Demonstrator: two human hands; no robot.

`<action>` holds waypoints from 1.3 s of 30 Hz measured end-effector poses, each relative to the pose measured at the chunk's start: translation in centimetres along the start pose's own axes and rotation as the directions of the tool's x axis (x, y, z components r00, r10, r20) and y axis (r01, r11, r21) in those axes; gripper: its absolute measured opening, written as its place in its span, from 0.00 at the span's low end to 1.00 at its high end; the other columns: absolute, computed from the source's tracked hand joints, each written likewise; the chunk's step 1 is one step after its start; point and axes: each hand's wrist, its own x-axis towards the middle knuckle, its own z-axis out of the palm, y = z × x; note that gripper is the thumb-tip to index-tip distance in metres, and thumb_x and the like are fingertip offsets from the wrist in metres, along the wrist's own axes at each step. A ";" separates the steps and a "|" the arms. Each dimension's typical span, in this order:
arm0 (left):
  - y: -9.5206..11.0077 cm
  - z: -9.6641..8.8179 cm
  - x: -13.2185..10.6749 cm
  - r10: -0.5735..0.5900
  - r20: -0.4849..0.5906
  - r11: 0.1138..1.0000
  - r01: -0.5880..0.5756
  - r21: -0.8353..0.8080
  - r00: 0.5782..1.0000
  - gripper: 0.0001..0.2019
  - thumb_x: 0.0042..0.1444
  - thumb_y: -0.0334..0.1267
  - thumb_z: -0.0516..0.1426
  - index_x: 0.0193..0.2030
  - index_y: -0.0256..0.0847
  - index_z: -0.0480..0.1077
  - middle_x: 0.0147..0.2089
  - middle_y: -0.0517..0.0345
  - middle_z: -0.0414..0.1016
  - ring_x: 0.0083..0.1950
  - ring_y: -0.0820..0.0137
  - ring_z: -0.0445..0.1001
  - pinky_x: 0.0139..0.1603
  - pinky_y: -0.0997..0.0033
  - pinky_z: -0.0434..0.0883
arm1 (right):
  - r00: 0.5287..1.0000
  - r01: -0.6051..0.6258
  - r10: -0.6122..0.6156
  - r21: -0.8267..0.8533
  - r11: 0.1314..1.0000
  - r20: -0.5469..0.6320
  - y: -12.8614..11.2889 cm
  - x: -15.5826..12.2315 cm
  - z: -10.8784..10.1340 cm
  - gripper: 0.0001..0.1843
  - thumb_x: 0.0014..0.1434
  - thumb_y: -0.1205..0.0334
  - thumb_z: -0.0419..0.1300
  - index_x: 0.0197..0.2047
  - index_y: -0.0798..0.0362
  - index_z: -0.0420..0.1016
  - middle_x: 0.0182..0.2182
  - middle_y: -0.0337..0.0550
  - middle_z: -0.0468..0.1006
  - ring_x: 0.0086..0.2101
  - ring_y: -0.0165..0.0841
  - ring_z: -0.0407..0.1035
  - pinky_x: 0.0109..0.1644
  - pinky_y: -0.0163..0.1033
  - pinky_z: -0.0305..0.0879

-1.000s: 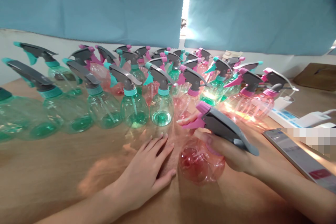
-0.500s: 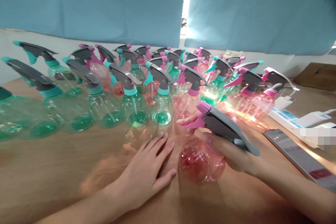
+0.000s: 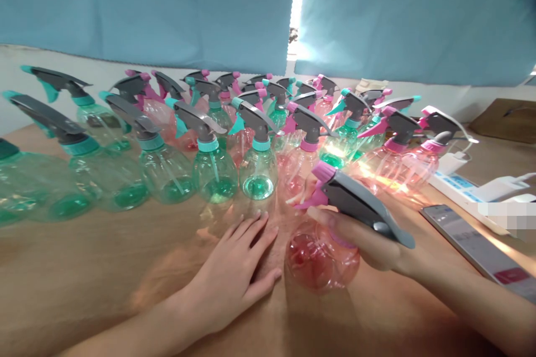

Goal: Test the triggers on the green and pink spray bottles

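Note:
My right hand (image 3: 374, 246) is wrapped round the neck of a pink spray bottle (image 3: 312, 262) standing on the wooden table. A finger presses the bottle's pink trigger, and the nozzle points to the left and away from me. The grey head rises above my thumb; part of the neck is hidden by the hand. To the left of this bottle, my left hand (image 3: 232, 268) lies flat on the tabletop with fingers stretched out, holding nothing. Just beyond its fingertips stands a clear green spray bottle (image 3: 258, 175) with a teal collar.
Several more green spray bottles (image 3: 167, 178) and pink spray bottles (image 3: 383, 164) stand in rows across the back. A phone (image 3: 473, 245) lies at the right, beside a white power strip (image 3: 460, 192) with plugs. Behind hang blue curtains (image 3: 146, 11); a cardboard box (image 3: 506, 125) is at far right.
The pink trigger has been pulled back towards the bottle's neck by my right fingers. The bottle stays in place, and my left hand has not moved.

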 end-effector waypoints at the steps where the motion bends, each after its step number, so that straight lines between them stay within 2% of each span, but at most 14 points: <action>1: 0.0 -0.1 0.0 -0.001 0.006 1.000 0.001 -0.002 1.000 0.27 0.66 0.50 0.52 0.68 0.37 0.61 0.71 0.43 0.57 0.69 0.51 0.58 0.65 0.47 0.60 | 0.999 -0.025 0.025 0.007 1.000 -0.023 -0.1 0.0 0.1 0.15 0.61 0.46 0.60 0.28 0.46 0.71 0.22 0.35 0.68 0.23 0.29 0.61 0.23 0.36 0.55; 3: 0.1 -0.1 0.0 0.000 0.013 1.000 0.000 -0.007 1.000 0.28 0.66 0.49 0.53 0.68 0.37 0.61 0.71 0.42 0.57 0.69 0.50 0.58 0.65 0.47 0.60 | 0.999 -0.037 0.039 0.050 0.998 -0.030 0.0 0.0 0.4 0.14 0.61 0.46 0.59 0.31 0.47 0.71 0.24 0.35 0.69 0.24 0.29 0.63 0.25 0.36 0.57; 6: 0.1 -0.1 0.0 -0.002 0.008 1.000 0.002 -0.010 1.000 0.28 0.66 0.49 0.53 0.68 0.37 0.60 0.71 0.43 0.57 0.69 0.50 0.58 0.65 0.47 0.60 | 1.000 0.012 -0.013 0.098 0.995 0.008 0.5 0.1 0.6 0.13 0.63 0.48 0.57 0.33 0.48 0.70 0.22 0.34 0.66 0.23 0.28 0.61 0.24 0.34 0.56; 11: 0.0 -0.1 0.0 -0.004 0.014 1.000 0.004 -0.009 1.000 0.28 0.66 0.50 0.52 0.68 0.37 0.60 0.71 0.43 0.57 0.69 0.50 0.58 0.65 0.46 0.60 | 0.995 0.005 -0.008 0.037 0.999 0.097 0.5 0.2 -0.1 0.16 0.63 0.49 0.57 0.28 0.49 0.67 0.21 0.33 0.62 0.21 0.27 0.56 0.23 0.34 0.53; 16: -0.1 0.0 0.0 0.006 -0.002 1.000 -0.006 -0.017 1.000 0.28 0.67 0.49 0.52 0.68 0.37 0.60 0.71 0.43 0.57 0.69 0.50 0.58 0.66 0.46 0.60 | 0.998 0.029 -0.032 0.051 0.998 0.061 0.5 0.2 -0.3 0.12 0.62 0.50 0.59 0.31 0.48 0.71 0.21 0.34 0.66 0.22 0.28 0.61 0.24 0.34 0.57; 20: -0.1 0.1 0.0 0.006 0.000 1.000 -0.006 -0.012 1.000 0.27 0.66 0.49 0.53 0.67 0.37 0.61 0.70 0.42 0.58 0.69 0.50 0.58 0.65 0.46 0.60 | 0.994 0.098 -0.109 0.237 0.967 0.032 0.7 0.5 0.7 0.07 0.63 0.53 0.57 0.39 0.46 0.73 0.27 0.36 0.74 0.27 0.31 0.70 0.30 0.35 0.68; 24: -0.1 0.1 0.0 0.003 -0.005 1.000 -0.003 -0.007 1.000 0.27 0.66 0.49 0.53 0.68 0.37 0.61 0.70 0.42 0.58 0.69 0.50 0.58 0.64 0.46 0.61 | 0.978 0.196 -0.206 0.388 0.901 -0.017 0.4 0.9 1.6 0.04 0.62 0.62 0.57 0.39 0.47 0.73 0.38 0.39 0.79 0.39 0.33 0.76 0.43 0.37 0.74; 26: -0.1 0.1 0.1 0.001 0.001 1.000 -0.001 -0.006 1.000 0.27 0.66 0.48 0.53 0.67 0.37 0.61 0.70 0.42 0.58 0.69 0.50 0.59 0.64 0.45 0.62 | 0.970 0.231 -0.240 0.427 0.875 -0.033 0.1 1.0 1.8 0.05 0.61 0.67 0.56 0.37 0.48 0.72 0.42 0.41 0.80 0.43 0.33 0.76 0.47 0.38 0.75; 29: 0.0 -0.1 0.1 0.003 0.003 1.000 -0.003 -0.011 1.000 0.27 0.66 0.48 0.54 0.67 0.36 0.61 0.69 0.40 0.59 0.68 0.49 0.59 0.64 0.44 0.62 | 0.970 0.235 -0.234 0.481 0.845 -0.063 -0.3 1.0 1.8 0.08 0.58 0.71 0.56 0.38 0.48 0.70 0.44 0.42 0.80 0.44 0.34 0.77 0.47 0.39 0.77; 32: 0.1 -0.2 0.2 0.007 -0.009 1.000 -0.007 -0.027 1.000 0.26 0.65 0.47 0.54 0.66 0.36 0.62 0.68 0.41 0.61 0.67 0.49 0.60 0.64 0.44 0.62 | 0.980 0.192 -0.195 0.498 0.846 -0.047 -0.3 0.9 1.8 0.09 0.58 0.72 0.58 0.38 0.47 0.71 0.40 0.40 0.81 0.44 0.36 0.78 0.43 0.39 0.78; 35: 0.1 -0.3 0.2 0.003 -0.018 0.999 -0.004 -0.036 1.000 0.26 0.65 0.46 0.55 0.66 0.36 0.62 0.68 0.40 0.62 0.67 0.49 0.61 0.63 0.45 0.63 | 0.985 0.165 -0.173 0.459 0.873 -0.025 -0.2 0.6 1.9 0.09 0.57 0.70 0.61 0.39 0.46 0.74 0.33 0.36 0.82 0.39 0.35 0.79 0.42 0.38 0.79; 37: 0.1 -0.2 0.1 0.000 -0.020 0.999 -0.001 -0.040 1.000 0.26 0.65 0.46 0.55 0.66 0.36 0.63 0.67 0.40 0.62 0.66 0.49 0.61 0.63 0.45 0.63 | 0.985 0.164 -0.173 0.426 0.890 -0.016 0.0 0.5 2.0 0.12 0.57 0.68 0.62 0.44 0.45 0.76 0.36 0.37 0.83 0.38 0.35 0.79 0.42 0.39 0.79; 39: 0.2 -0.2 0.1 0.001 -0.024 0.999 -0.002 -0.048 1.000 0.24 0.65 0.46 0.56 0.64 0.36 0.64 0.67 0.41 0.62 0.67 0.49 0.61 0.63 0.46 0.63 | 0.985 0.159 -0.175 0.409 0.898 0.001 0.2 0.5 2.1 0.18 0.58 0.67 0.62 0.52 0.44 0.74 0.44 0.40 0.82 0.41 0.36 0.79 0.45 0.41 0.79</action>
